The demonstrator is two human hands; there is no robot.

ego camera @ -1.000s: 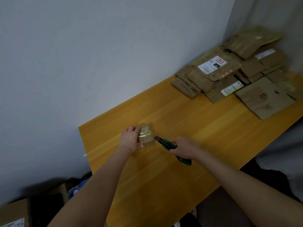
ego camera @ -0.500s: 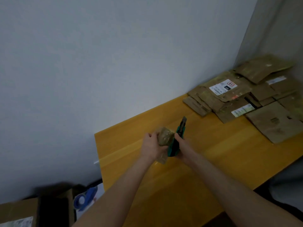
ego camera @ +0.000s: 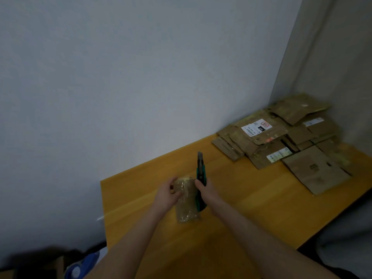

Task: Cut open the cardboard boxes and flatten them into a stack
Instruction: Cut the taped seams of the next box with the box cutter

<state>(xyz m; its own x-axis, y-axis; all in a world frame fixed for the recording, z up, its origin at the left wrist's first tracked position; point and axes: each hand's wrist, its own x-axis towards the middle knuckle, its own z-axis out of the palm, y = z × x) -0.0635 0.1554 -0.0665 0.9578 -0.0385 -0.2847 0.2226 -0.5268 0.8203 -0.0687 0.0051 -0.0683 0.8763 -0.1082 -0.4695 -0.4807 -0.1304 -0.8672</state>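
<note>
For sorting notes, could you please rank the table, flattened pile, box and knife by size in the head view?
1. table
2. pile
3. box
4. knife, longer than the box but far narrower

left hand [ego camera: 167,195]: bare, seen from the back, with thumb and knuckles showing
right hand [ego camera: 207,193]: bare, seen from the back
left forearm [ego camera: 128,238]: bare along all its visible length
right forearm [ego camera: 251,230]: bare along all its visible length
</note>
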